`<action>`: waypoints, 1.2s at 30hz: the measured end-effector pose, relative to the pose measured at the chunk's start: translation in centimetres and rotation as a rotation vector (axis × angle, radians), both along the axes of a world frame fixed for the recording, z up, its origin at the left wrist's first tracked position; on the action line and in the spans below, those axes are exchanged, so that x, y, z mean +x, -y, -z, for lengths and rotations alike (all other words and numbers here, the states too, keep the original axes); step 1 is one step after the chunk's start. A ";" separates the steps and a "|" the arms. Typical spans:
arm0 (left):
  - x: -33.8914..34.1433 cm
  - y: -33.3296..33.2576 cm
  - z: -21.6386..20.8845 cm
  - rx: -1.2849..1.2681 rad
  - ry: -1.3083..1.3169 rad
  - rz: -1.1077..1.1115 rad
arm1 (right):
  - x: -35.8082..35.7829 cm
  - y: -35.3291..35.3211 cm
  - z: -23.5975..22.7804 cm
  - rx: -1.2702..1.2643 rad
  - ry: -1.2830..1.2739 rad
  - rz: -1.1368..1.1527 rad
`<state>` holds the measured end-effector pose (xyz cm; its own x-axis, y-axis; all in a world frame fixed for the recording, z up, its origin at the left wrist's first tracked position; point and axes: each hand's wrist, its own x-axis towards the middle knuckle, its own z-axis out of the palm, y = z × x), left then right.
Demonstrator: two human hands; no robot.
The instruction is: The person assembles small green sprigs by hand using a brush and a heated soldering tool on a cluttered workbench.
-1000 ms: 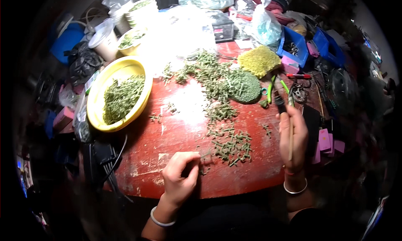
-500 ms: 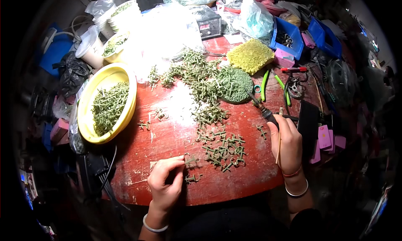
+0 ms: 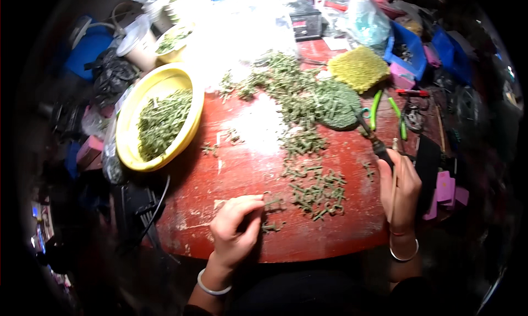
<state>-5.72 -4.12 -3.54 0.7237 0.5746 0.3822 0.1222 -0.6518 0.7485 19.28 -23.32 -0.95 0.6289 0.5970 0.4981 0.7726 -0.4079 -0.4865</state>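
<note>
My left hand (image 3: 237,222) hovers by the table's near edge, thumb and forefinger pinching a small green hook-ended piece (image 3: 273,202). Another such piece lies just below it. My right hand (image 3: 404,192) grips a black-handled tool (image 3: 380,150) whose thin metal end points toward the round green textured pad (image 3: 340,106). A slim wooden stick (image 3: 393,192) is also held in that hand. Between the hands lies a loose spread of similar green pieces (image 3: 318,192), leading back to a larger heap (image 3: 286,85).
On the left a yellow basin (image 3: 195,118) holds many green pieces. A yellow bristly block (image 3: 358,68), green-handled pliers (image 3: 375,110) and blue bins (image 3: 407,49) are at the right rear. A dark box with a display (image 3: 305,25) stands behind. Glare whitens the table's back middle.
The whole view has shifted, so the table and things appear farther right and slightly higher. Both hands keep their grips, with little visible movement relative to the table.
</note>
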 end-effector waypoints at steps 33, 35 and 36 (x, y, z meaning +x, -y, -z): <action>0.7 -2.4 0.3 -0.060 -0.018 0.057 | -2.5 -2.9 0.0 -0.180 0.009 -0.592; 0.9 -2.5 0.2 -0.060 -0.020 0.072 | -2.6 -3.0 0.0 -0.177 0.009 -0.592; 0.9 -2.5 0.2 -0.059 -0.021 0.072 | -2.6 -3.0 0.0 -0.168 0.012 -0.593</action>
